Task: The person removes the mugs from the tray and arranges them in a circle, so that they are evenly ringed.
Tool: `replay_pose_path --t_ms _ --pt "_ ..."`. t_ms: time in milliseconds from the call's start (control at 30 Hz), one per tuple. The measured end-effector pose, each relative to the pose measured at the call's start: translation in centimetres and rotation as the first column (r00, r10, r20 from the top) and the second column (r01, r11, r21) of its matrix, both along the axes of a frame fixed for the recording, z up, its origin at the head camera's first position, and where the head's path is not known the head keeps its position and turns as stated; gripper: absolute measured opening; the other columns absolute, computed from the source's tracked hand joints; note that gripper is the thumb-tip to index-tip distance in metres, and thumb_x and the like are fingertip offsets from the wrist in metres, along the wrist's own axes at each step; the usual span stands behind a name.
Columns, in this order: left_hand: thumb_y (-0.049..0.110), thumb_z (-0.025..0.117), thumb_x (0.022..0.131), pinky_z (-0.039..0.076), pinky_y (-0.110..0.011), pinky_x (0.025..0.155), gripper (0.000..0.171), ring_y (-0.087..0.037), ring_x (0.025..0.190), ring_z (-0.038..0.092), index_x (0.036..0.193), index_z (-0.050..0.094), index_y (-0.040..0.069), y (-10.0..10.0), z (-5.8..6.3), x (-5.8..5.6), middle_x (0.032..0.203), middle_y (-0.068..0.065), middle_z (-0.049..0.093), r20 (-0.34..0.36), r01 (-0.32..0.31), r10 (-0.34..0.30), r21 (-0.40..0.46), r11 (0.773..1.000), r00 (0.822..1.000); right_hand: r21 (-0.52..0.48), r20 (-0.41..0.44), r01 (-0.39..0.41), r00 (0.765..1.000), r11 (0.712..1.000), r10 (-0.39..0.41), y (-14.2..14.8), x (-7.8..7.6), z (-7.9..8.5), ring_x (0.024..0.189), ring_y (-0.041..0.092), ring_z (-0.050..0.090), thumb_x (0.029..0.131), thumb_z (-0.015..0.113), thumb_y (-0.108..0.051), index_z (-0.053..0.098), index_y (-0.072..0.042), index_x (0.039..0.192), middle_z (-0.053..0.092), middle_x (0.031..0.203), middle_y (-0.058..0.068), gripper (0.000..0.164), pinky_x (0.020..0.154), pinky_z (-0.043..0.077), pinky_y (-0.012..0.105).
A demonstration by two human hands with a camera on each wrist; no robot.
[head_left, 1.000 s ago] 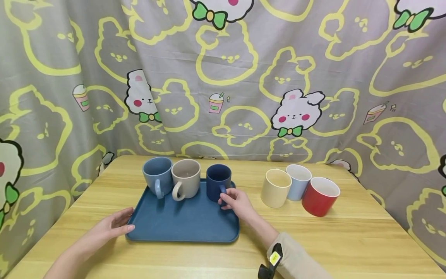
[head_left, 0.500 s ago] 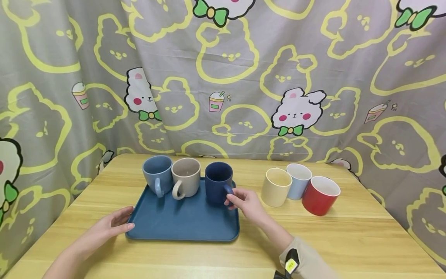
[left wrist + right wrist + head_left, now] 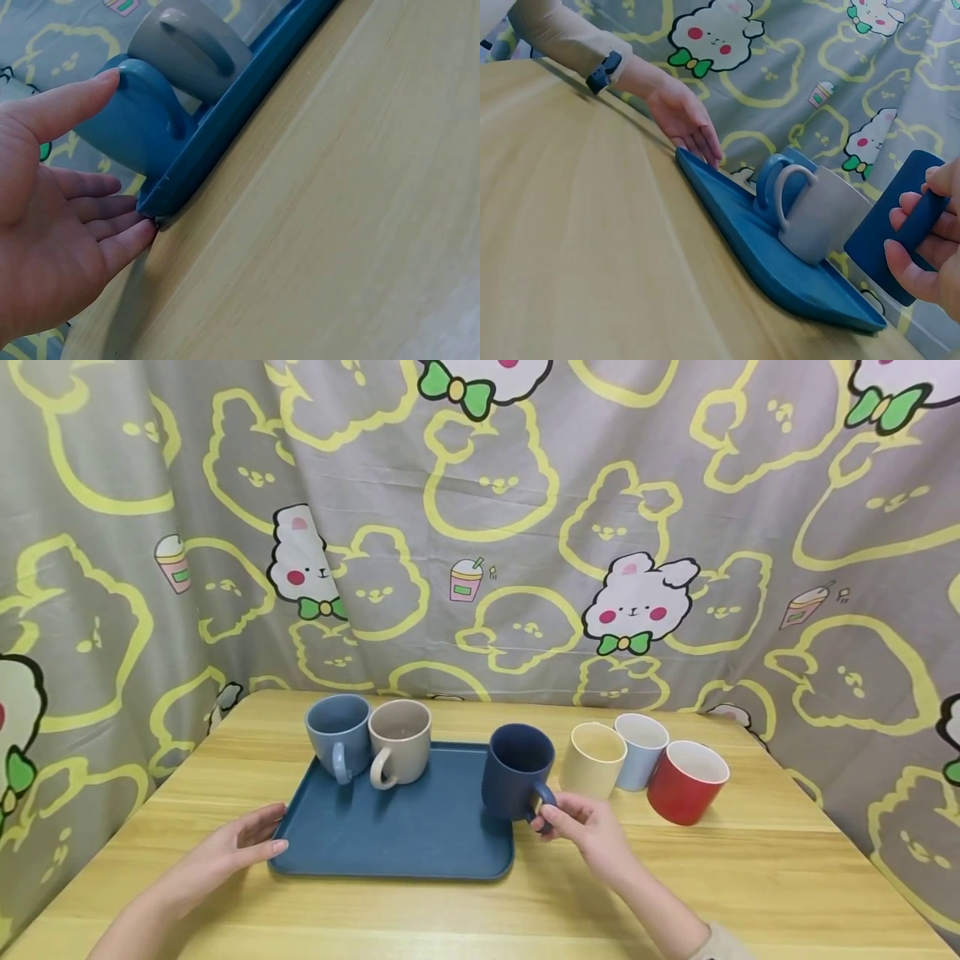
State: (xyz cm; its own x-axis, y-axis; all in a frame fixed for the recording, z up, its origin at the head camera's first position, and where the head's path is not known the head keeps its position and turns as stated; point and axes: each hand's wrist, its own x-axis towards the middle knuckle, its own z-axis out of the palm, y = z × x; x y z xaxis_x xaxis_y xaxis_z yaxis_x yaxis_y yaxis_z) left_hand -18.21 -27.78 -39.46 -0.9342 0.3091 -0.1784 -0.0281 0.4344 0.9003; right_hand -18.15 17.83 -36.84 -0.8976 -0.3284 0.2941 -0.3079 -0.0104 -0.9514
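My right hand (image 3: 588, 835) pinches the handle of a navy blue mug (image 3: 517, 777), which overlaps the right edge of the blue tray (image 3: 397, 847) in the head view. The right wrist view shows the fingers curled through the handle, with the mug up off the tray. At the tray's left edge lies my left hand (image 3: 225, 856), fingers loosely extended; in the left wrist view its fingertips are right at the tray's corner. On the tray's back left, side by side, stand a grey-blue mug (image 3: 330, 739) and a beige mug (image 3: 411, 747), handles toward me.
To the right of the tray, a pale yellow cup (image 3: 588, 772), a light blue cup (image 3: 640, 760) and a red cup (image 3: 682, 789) with a white inside stand close together on the wooden table (image 3: 772, 868). A patterned curtain (image 3: 525, 552) hangs behind the table.
The right hand has carried the navy mug from the tray's back right up and to the right, toward the yellow cup. The left hand and the other mugs have stayed in place.
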Motion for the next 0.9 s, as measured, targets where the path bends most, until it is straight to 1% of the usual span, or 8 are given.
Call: replay_pose_path --t_ms 33,133,300,500,600,700,767,900 --pt "0.025 0.052 0.095 0.036 -0.013 0.084 0.072 -0.05 0.131 0.02 0.14 0.014 -0.016 0.0 0.0 0.0 0.144 -0.036 0.016 -0.003 0.005 -0.005 -0.005 1.0 1.0 -0.001 -0.002 0.009 1.0 1.0 -0.009 0.4 0.4 0.0 0.073 0.012 0.064 0.091 0.053 0.002 0.049 0.028 0.096 0.067 0.079 -0.004 0.026 0.069 0.053 0.029" --pt "0.025 0.052 0.095 0.036 -0.014 0.085 0.072 -0.05 0.131 0.02 0.14 0.014 -0.016 0.0 -0.1 0.1 0.144 -0.036 0.016 0.003 0.005 -0.005 -0.005 1.0 1.0 0.005 0.0 0.032 0.999 0.999 -0.032 1.9 1.4 -0.2 0.073 0.012 0.065 0.091 0.052 0.003 0.048 0.029 0.095 0.068 0.08 -0.004 0.026 0.068 0.053 0.028" --pt "0.024 0.052 0.095 0.034 -0.01 0.082 0.072 -0.05 0.131 0.019 0.14 0.013 -0.016 -0.1 -0.2 0.2 0.144 -0.036 0.015 0.003 0.0 0.0 0.008 1.0 1.0 0.039 0.019 0.093 0.995 0.995 -0.093 4.1 3.0 -0.6 0.073 0.013 0.065 0.092 0.051 0.003 0.048 0.028 0.095 0.069 0.08 -0.002 0.025 0.068 0.053 0.028" --pt "0.024 0.052 0.095 0.034 -0.01 0.082 0.072 -0.05 0.131 0.02 0.14 0.013 -0.016 -0.2 -0.2 0.2 0.144 -0.036 0.016 -0.005 -0.005 0.005 0.002 1.0 1.0 0.12 0.057 0.201 0.976 0.972 -0.209 5.9 4.3 -1.2 0.072 0.014 0.064 0.093 0.051 0.001 0.054 0.023 0.097 0.069 0.079 0.0 0.023 0.067 0.053 0.028" --pt "0.024 0.052 0.095 0.034 -0.01 0.082 0.072 -0.05 0.131 0.02 0.14 0.013 -0.016 -0.2 -0.1 0.1 0.144 -0.036 0.016 -0.001 -0.005 0.005 0.002 1.0 1.0 0.127 0.058 0.235 0.968 0.964 -0.243 6.5 4.7 -1.5 0.072 0.015 0.064 0.093 0.051 0.0 0.054 0.023 0.096 0.068 0.079 0.002 0.023 0.066 0.054 0.029" --pt "0.024 0.052 0.095 0.035 -0.01 0.081 0.072 -0.05 0.131 0.02 0.14 0.013 -0.016 -0.1 0.0 0.0 0.144 -0.036 0.016 0.003 -0.002 0.002 0.003 1.0 1.0 0.115 0.07 0.287 0.953 0.951 -0.296 6.8 5.1 -1.8 0.071 0.016 0.065 0.092 0.052 0.001 0.055 0.023 0.095 0.068 0.078 0.004 0.023 0.065 0.054 0.03" --pt "0.024 0.052 0.095 0.035 -0.01 0.081 0.072 -0.05 0.131 0.02 0.14 0.014 -0.016 -0.2 0.0 0.0 0.144 -0.036 0.016 0.002 0.0 0.0 -0.001 1.0 1.0 0.114 0.085 0.326 0.938 0.939 -0.336 6.8 5.3 -1.9 0.07 0.017 0.065 0.092 0.053 0.0 0.056 0.023 0.095 0.068 0.077 0.006 0.023 0.065 0.054 0.03" --pt "0.024 0.052 0.095 0.034 -0.01 0.082 0.072 -0.05 0.13 0.021 0.14 0.014 -0.016 -0.2 -0.1 0.0 0.144 -0.037 0.016 -0.01 0.006 -0.006 -0.004 1.0 1.0 0.128 0.118 0.405 0.9 0.905 -0.419 6.6 5.5 -2.1 0.071 0.016 0.065 0.091 0.056 -0.002 0.059 0.02 0.094 0.067 0.076 0.009 0.022 0.064 0.054 0.028"
